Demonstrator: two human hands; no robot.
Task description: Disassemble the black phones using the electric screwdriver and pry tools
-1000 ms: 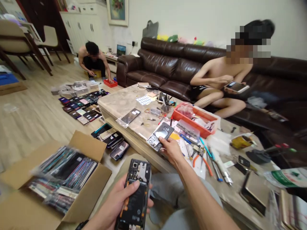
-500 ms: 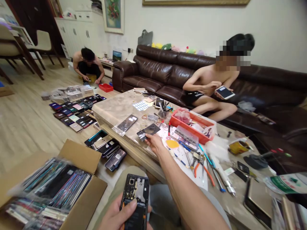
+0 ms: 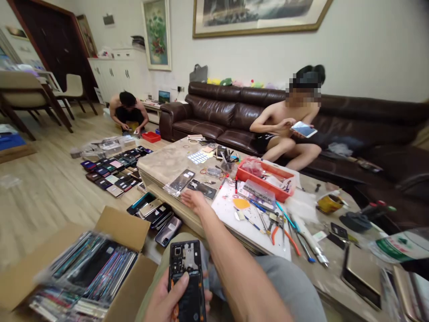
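Observation:
A smartphone with its back off (image 3: 188, 259) is held upright above my lap, its camera, metal plate and battery exposed. My left hand (image 3: 167, 293) wraps round it, thumb across the inside and fingertips showing at the right edge. My right hand (image 3: 196, 201) reaches over the near edge of the table, fingers stretched out and nothing in them. Just beyond it lies a dark phone back cover (image 3: 206, 190). Beside that cover, a phone in a clear plastic bag (image 3: 182, 179) lies on the tabletop.
A white mat (image 3: 231, 214) carries pliers (image 3: 275, 223), screwdrivers and an orange pick. A red tray (image 3: 281, 192) sits behind. A cardboard box (image 3: 124, 228) of bagged phone parts stands left, near several phones (image 3: 157, 208). Two people sit farther back.
My right hand has moved left and let go of the back cover, which now lies on the table. My left hand still holds the phone. The camera view has tilted up.

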